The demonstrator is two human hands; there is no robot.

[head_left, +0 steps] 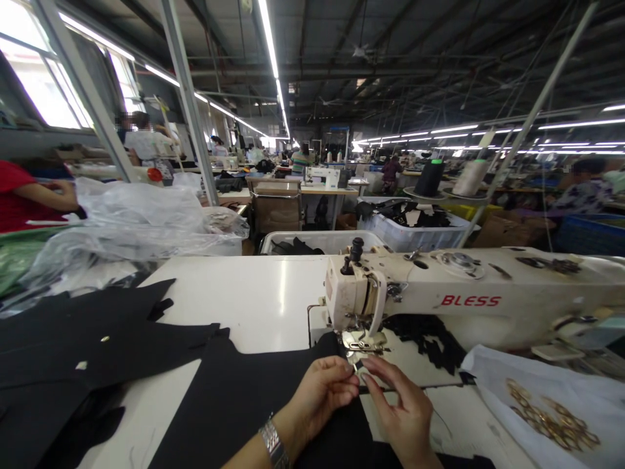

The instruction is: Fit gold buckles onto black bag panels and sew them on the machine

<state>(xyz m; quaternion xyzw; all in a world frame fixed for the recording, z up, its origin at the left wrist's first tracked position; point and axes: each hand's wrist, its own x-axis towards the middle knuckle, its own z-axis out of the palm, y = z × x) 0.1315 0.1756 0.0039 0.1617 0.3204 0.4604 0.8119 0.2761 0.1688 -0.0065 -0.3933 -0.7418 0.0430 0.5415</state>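
Note:
My left hand (328,389), with a metal watch band at the wrist, pinches a small black fabric tab (360,365) between thumb and index finger. A pale or metallic glint shows on the tab; it is too small to make out. From the other side my right hand (401,405) closes its fingertips on the same piece. Both hands are just in front of the sewing machine's presser foot (362,344). Under my left forearm lies a large black fabric panel (239,384), which reaches up to the needle area.
The white sewing machine (469,293) spans the right side. Black tabs (432,342) lie in a heap beneath its arm. Gold metal rings (551,413) rest on a white bag (493,371) at right. More black panels (73,345) cover the left. White bins (415,231) stand behind the table.

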